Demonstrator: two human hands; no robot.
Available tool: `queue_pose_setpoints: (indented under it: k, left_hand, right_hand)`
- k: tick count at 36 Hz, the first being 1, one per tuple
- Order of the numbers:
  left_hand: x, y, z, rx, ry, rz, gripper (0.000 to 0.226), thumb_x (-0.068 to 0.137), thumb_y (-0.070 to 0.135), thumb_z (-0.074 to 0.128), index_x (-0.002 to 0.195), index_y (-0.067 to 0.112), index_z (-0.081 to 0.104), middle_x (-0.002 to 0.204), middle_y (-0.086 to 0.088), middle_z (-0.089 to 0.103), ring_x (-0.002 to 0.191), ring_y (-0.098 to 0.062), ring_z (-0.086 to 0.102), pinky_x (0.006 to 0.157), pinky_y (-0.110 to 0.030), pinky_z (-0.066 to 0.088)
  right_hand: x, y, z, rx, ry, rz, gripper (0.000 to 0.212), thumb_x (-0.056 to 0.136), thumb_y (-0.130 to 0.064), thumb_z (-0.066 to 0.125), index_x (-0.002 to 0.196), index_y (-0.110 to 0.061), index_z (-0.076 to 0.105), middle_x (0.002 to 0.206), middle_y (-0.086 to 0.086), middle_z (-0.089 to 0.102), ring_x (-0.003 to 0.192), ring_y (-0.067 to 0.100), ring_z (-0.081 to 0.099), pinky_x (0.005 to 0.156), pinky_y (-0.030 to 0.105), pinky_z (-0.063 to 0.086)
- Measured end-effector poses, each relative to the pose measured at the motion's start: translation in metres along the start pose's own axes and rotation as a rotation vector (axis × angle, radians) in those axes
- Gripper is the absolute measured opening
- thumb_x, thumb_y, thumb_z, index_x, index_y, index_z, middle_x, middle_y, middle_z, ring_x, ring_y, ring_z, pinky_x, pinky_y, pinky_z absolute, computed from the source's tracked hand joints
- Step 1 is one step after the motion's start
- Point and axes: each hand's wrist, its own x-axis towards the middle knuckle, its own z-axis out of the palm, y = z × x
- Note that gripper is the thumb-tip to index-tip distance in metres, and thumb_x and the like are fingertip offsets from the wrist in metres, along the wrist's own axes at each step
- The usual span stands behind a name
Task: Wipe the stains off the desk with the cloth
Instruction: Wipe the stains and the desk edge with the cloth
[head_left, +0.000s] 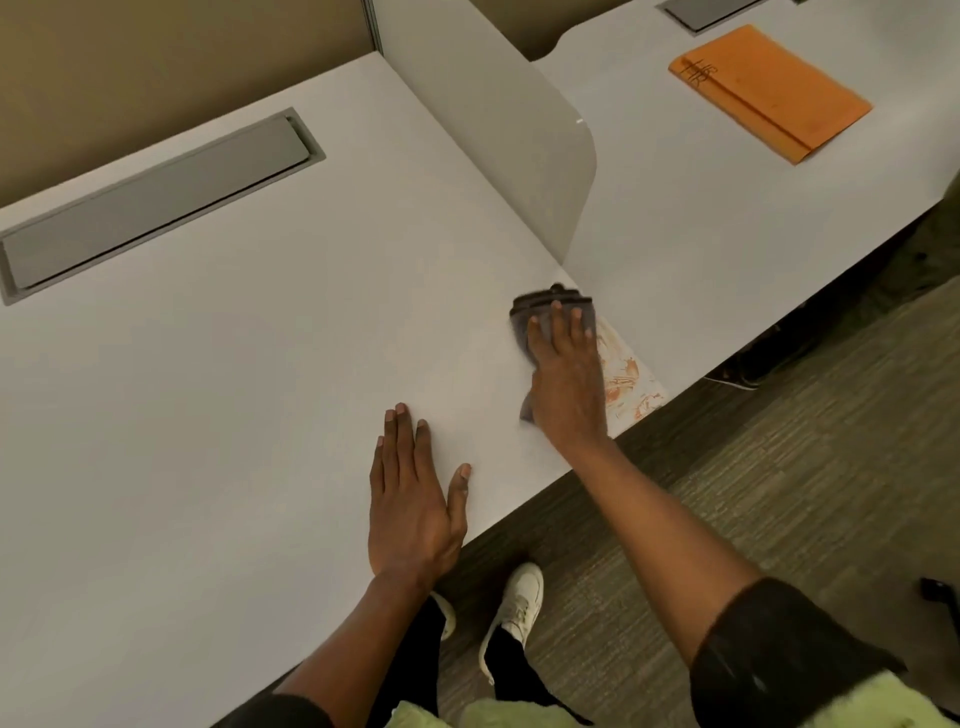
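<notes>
Pale desk (260, 364) fills my view. Nearest its front edge, my left hand (410, 499) lies flat with fingers spread. Further along that edge, my right hand (566, 374) presses the grey cloth (530, 306) with straight fingers, touching the orange stains (623, 379). Farthest from the edge lies an orange folder (769, 93).

An orange folder (769, 93) lies on the neighbouring desk (701, 218), beyond a white divider (498, 135).

Only writing: dark hand-drawn marks at the far corner of the orange sheet (769, 93), up at 1 o'clock on the neighbouring desk (701, 218); crossed strokes, perhaps letters, not surely readable.
</notes>
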Motion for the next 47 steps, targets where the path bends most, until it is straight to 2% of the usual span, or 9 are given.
queue_pose_setpoints:
  k: [8,13,19,23,25,35,42,44,47]
  left_hand:
    - [0.001,0.000,0.000,0.014,0.015,0.003,0.076,0.116,0.059,0.027,0.175,0.014,0.015,0.186,0.000,-0.011,0.171,-0.017,-0.013,0.137,-0.036,-0.002]
    - [0.000,0.001,-0.001,-0.002,-0.001,-0.002,0.079,0.115,0.062,0.028,0.175,0.013,0.015,0.185,0.000,-0.012,0.171,-0.017,-0.014,0.138,-0.039,0.000]
    - [0.000,0.001,-0.001,0.005,0.002,-0.004,0.079,0.114,0.063,0.029,0.175,0.015,0.015,0.185,0.000,-0.012,0.171,-0.017,-0.014,0.139,-0.041,0.003]
    - [0.000,0.001,-0.002,0.002,0.002,-0.006,0.080,0.114,0.064,0.029,0.176,0.016,0.012,0.185,0.001,-0.012,0.171,-0.016,-0.014,0.138,-0.044,0.006]
    - [0.000,0.002,-0.002,0.005,-0.001,-0.008,0.080,0.114,0.064,0.028,0.176,0.016,0.011,0.185,0.001,-0.012,0.171,-0.015,-0.015,0.138,-0.043,0.005]
    - [0.001,0.000,0.002,0.004,0.032,0.009,0.077,0.115,0.058,0.028,0.175,0.012,0.016,0.186,-0.003,-0.008,0.172,-0.017,-0.011,0.139,-0.045,0.009]
    - [0.000,-0.001,0.004,0.030,0.030,0.009,0.077,0.115,0.058,0.028,0.174,0.011,0.018,0.186,-0.005,-0.005,0.172,-0.019,-0.010,0.139,-0.045,0.010]
    - [0.001,0.001,0.003,0.034,0.023,0.004,0.077,0.115,0.058,0.028,0.174,0.012,0.017,0.186,-0.005,-0.006,0.172,-0.019,-0.011,0.138,-0.045,0.009]
    - [0.000,0.000,0.001,0.024,0.018,0.002,0.076,0.115,0.058,0.029,0.175,0.013,0.015,0.186,-0.003,-0.008,0.171,-0.018,-0.013,0.138,-0.044,0.007]
  right_hand:
    - [-0.041,-0.019,0.003,0.070,-0.008,-0.038,0.082,0.095,0.000,0.059,0.167,-0.012,0.021,0.177,0.014,0.006,0.165,0.033,0.000,0.134,0.050,0.010]
    - [-0.107,-0.025,0.007,0.007,-0.096,-0.085,0.117,0.069,-0.011,0.088,0.166,-0.011,0.023,0.176,0.017,0.010,0.165,0.036,0.004,0.132,0.054,0.021]
    - [-0.046,-0.007,-0.003,-0.046,-0.075,-0.004,0.123,0.072,-0.022,0.093,0.167,-0.011,0.017,0.177,0.018,0.004,0.164,0.037,-0.001,0.134,0.052,0.009]
    - [0.009,0.002,-0.010,-0.045,-0.034,0.079,0.085,0.096,-0.007,0.064,0.167,-0.009,0.017,0.177,0.019,0.007,0.165,0.036,0.002,0.134,0.050,0.004]
    - [0.014,0.000,-0.009,-0.042,-0.032,0.092,0.079,0.101,-0.006,0.056,0.167,-0.010,0.013,0.177,0.018,0.004,0.165,0.035,-0.001,0.134,0.049,0.004]
    - [-0.120,-0.041,0.013,-0.011,-0.120,-0.036,0.117,0.079,-0.013,0.081,0.168,-0.007,0.004,0.175,0.023,-0.007,0.163,0.043,-0.008,0.132,0.057,0.015]
    - [-0.036,-0.012,0.001,-0.103,-0.085,0.077,0.136,0.069,-0.036,0.095,0.167,-0.005,0.005,0.175,0.026,-0.002,0.163,0.043,-0.004,0.133,0.056,0.008]
    - [-0.002,-0.004,-0.005,-0.129,-0.072,0.125,0.124,0.079,-0.031,0.088,0.166,-0.004,0.006,0.175,0.026,0.001,0.163,0.043,-0.002,0.133,0.056,0.008]
    - [0.022,-0.003,-0.007,-0.066,0.001,0.165,0.082,0.098,-0.008,0.056,0.167,-0.004,0.011,0.175,0.025,0.005,0.164,0.042,0.001,0.133,0.055,0.007]
